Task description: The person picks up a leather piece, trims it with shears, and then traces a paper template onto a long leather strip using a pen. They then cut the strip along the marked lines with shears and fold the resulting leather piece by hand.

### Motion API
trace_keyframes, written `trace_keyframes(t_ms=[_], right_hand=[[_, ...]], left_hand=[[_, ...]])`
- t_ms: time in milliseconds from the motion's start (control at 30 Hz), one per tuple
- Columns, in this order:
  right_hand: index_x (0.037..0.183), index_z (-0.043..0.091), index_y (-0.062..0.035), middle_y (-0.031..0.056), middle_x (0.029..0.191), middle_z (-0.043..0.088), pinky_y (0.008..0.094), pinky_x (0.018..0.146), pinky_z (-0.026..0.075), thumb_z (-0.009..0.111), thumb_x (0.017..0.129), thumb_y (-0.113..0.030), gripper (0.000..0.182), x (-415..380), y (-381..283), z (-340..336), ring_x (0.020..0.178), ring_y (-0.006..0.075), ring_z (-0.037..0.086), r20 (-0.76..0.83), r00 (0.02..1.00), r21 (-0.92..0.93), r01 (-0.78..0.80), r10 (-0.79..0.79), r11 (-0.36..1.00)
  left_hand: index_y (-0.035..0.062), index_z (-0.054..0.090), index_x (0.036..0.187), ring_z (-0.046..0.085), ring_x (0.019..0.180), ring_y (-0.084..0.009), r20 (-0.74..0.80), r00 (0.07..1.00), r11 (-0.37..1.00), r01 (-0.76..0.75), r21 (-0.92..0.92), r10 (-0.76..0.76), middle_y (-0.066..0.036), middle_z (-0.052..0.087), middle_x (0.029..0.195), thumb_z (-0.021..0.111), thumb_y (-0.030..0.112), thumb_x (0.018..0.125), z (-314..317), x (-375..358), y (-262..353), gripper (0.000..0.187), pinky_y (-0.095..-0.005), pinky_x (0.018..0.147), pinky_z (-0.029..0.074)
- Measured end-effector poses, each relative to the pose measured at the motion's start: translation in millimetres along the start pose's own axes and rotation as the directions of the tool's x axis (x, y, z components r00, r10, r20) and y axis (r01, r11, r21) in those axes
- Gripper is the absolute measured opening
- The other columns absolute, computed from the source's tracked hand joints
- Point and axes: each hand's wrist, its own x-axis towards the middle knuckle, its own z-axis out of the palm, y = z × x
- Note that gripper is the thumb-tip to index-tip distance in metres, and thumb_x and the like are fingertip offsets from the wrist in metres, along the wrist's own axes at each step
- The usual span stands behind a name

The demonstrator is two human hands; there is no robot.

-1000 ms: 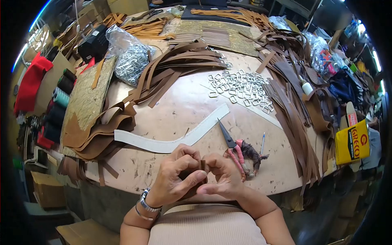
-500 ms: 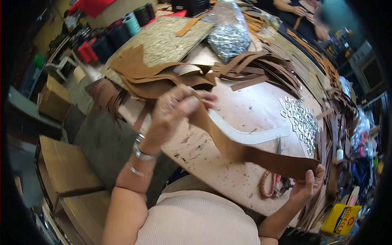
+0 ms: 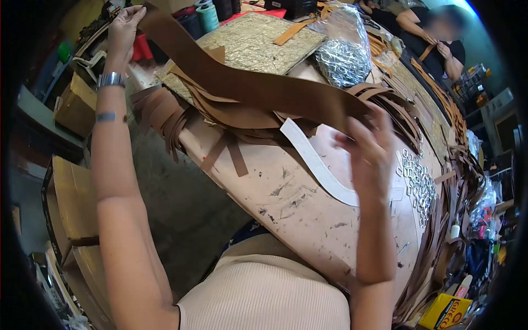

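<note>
A wide brown leather strip (image 3: 258, 91) stretches over the table between my two hands. My left hand (image 3: 126, 26), raised at the upper left, pinches one end between thumb and fingers. Near the other end is my right hand (image 3: 371, 146), blurred by motion, its fingers curled around the strip's edge. Beneath the right hand lies a curved white template (image 3: 316, 165), partly hidden by that hand and forearm. Behind and below the strip, a pile of brown leather pieces (image 3: 220, 113) hangs over the table's left edge.
Metal rectangular rings (image 3: 418, 184) lie in a cluster on the worktable (image 3: 308, 231). Further back are a patterned board (image 3: 258, 41) and a plastic-wrapped bundle (image 3: 344, 60). Leather strips line the right side, near a yellow box (image 3: 444, 312). A co-worker (image 3: 429, 38) sits at the far right.
My left hand has moved up and left with the strip's end, and my right hand has moved up from the table's front. The strip now stretches higher, across the leather pile.
</note>
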Motion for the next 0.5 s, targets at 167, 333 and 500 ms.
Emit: trace_keyframes(t_ms=[167, 333, 500], right_hand=[[0.111, 0.041, 0.0049, 0.0131, 0.093, 0.057, 0.0294, 0.068, 0.053, 0.048, 0.084, -0.002, 0.028, 30, 68, 1, 0.073, 0.0178, 0.061, 0.078, 0.972, -0.108, -0.213, 0.222, 0.971], [0.102, 0.051, 0.0026, 0.0089, 0.088, 0.061, 0.0258, 0.067, 0.05, 0.051, 0.084, -0.005, 0.019, -6, 57, -55, 0.074, 0.0156, 0.061, 0.074, 0.962, -0.57, -0.176, 0.263, 0.803], [0.095, 0.057, -0.0036, 0.0145, 0.084, 0.062, 0.0348, 0.064, 0.048, 0.057, 0.08, -0.01, 0.017, -73, 8, -102, 0.07, 0.0281, 0.06, 0.142, 0.978, -0.92, 0.075, 0.15, 0.384]], left_hand=[[0.0119, 0.049, 0.119, 0.055, 0.102, -0.0313, 0.145, 0.989, 0.688, -0.123, 0.715, 0.026, -0.018, 0.056, 0.112, 0.053, 0.039, 0.083, 78, -57, 16, 0.045, -0.0386, 0.085, 0.043], [0.0198, 0.045, 0.126, 0.025, 0.128, -0.0367, 0.438, 0.875, 0.595, -0.241, 0.766, -0.209, -0.009, 0.034, 0.138, 0.044, 0.04, 0.088, 144, -177, 12, 0.043, -0.0455, 0.104, 0.019], [0.0161, 0.048, 0.125, 0.023, 0.13, -0.0296, 0.454, 0.89, 0.74, -0.275, 0.614, -0.046, -0.014, 0.03, 0.14, 0.041, 0.034, 0.091, 141, -175, -4, 0.04, -0.0386, 0.107, 0.009]])
